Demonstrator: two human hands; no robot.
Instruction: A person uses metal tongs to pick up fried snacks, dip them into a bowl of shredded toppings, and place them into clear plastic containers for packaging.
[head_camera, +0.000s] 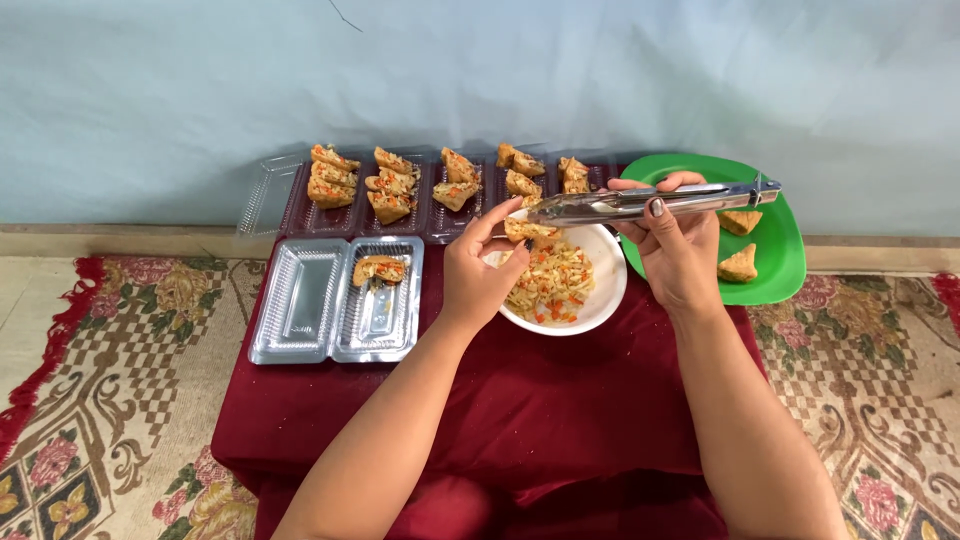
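My left hand (478, 268) holds a fried tofu pocket (527, 230) over a white bowl (610, 285) of shredded vegetable filling (552, 285). My right hand (675, 250) grips metal tongs (650, 202), whose tips reach the pocket from the right. A green plate (785, 245) behind my right hand carries two plain fried triangles (739, 265). An open clear plastic box (335, 300) at the left holds one stuffed pocket (380, 268).
Several stuffed pockets (390, 185) sit in clear trays along the back of the low table under a dark red cloth (540, 400). A patterned carpet (110, 400) lies around it, and a pale blue wall (480, 80) rises behind.
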